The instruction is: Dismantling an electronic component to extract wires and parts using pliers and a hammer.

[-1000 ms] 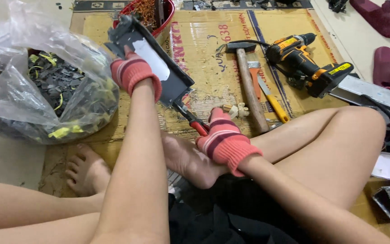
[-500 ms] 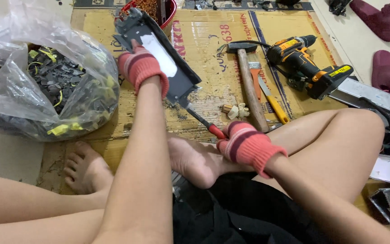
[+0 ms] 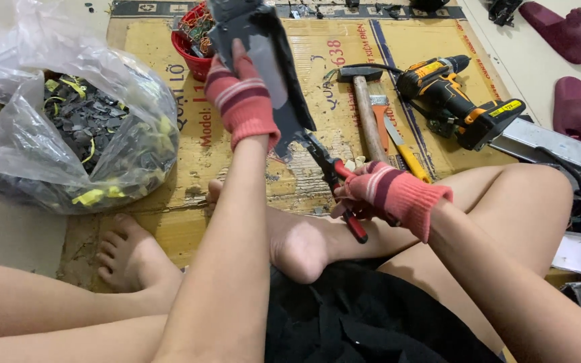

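My left hand (image 3: pixel 242 101), in a red striped knit glove, grips a long dark panel with a pale grey face (image 3: pixel 270 64), held tilted above the cardboard. My right hand (image 3: pixel 384 191), gloved the same way, is closed around the red handles of pliers (image 3: pixel 334 178). The pliers' dark jaws bite the lower end of the panel. I sit cross-legged on the floor with my bare feet under both hands.
A clear plastic bag of dark scrap pieces (image 3: pixel 75 128) lies at left. A red basket of wires (image 3: pixel 193 40) stands behind the panel. A hammer (image 3: pixel 368 111), a yellow-handled tool (image 3: pixel 408 151) and a yellow-black cordless drill (image 3: pixel 462 101) lie on flattened cardboard (image 3: pixel 169 154). Maroon slippers (image 3: pixel 569 74) are at right.
My left hand has lifted the panel up and tilted it more upright. My right hand with the pliers has moved right and kept its bite on the panel's lower end.
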